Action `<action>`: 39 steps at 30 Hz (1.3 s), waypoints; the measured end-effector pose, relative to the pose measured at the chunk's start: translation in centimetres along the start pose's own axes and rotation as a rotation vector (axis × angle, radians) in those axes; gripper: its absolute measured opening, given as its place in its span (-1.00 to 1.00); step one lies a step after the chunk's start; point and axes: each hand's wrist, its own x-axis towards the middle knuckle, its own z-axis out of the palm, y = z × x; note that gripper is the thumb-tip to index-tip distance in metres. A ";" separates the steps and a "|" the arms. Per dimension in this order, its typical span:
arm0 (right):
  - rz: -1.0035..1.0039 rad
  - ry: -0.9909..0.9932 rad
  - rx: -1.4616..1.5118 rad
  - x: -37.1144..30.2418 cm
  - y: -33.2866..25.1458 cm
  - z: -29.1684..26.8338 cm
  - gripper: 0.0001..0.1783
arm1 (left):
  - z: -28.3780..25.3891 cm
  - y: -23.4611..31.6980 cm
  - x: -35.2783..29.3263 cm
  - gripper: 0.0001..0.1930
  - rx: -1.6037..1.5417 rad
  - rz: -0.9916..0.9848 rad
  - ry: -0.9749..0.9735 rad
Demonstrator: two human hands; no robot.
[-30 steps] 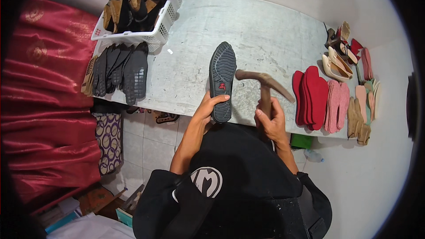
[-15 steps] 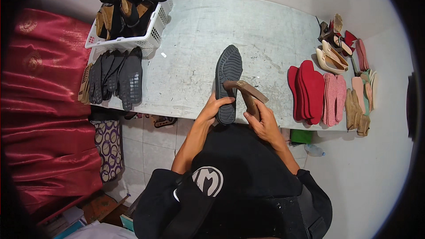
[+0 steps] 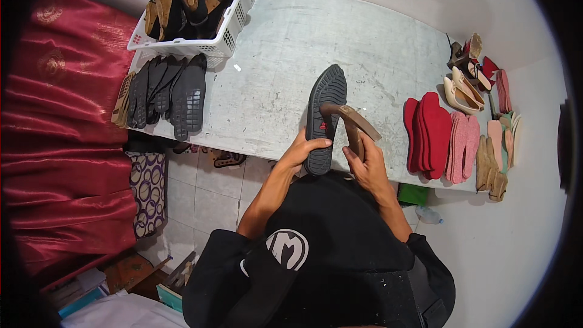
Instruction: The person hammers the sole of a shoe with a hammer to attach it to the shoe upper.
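A black ridged shoe sole [image 3: 328,94] is held up at the table's near edge, tread side toward me and toe pointing away. My left hand [image 3: 305,149] grips its lower left side, the thumb lying across the tread near the heel. Closed around the handle of a cobbler's hammer [image 3: 362,123] is my right hand [image 3: 368,165]. The hammer's curved brown head reaches left, its end at the middle of the sole; whether it touches, I cannot tell. A small red mark shows on the sole beside it. What lies behind the sole is hidden.
A white plastic basket [image 3: 229,35] of black wedge shoes stands at the table's [image 3: 273,42] far left, with black soles [image 3: 193,94] before it. At right lie red insoles [image 3: 431,136], pink insoles [image 3: 464,146] and cream shoes [image 3: 463,92]. A red curtain [image 3: 73,133] hangs left.
The view has turned slightly, so the table and its things sit differently. The sole leans a little more to the right, and its red mark now shows. Both hands keep their hold.
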 end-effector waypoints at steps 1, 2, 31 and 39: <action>-0.001 -0.003 0.000 0.1 -0.1 0.0 -0.70 | -0.2 -0.3 0.1 -0.44 0.007 0.006 -0.001; -0.019 -0.021 -0.008 0.2 -0.3 -0.1 -0.71 | -0.4 -0.5 0.1 -0.44 0.006 0.008 0.002; 0.139 0.366 0.236 2.0 0.8 -2.0 -0.83 | 1.2 -0.2 -0.1 -0.25 0.214 -0.008 -0.098; 0.120 0.371 0.312 2.3 -0.6 -3.4 -0.82 | 0.2 0.0 0.3 -0.14 0.281 0.040 -0.108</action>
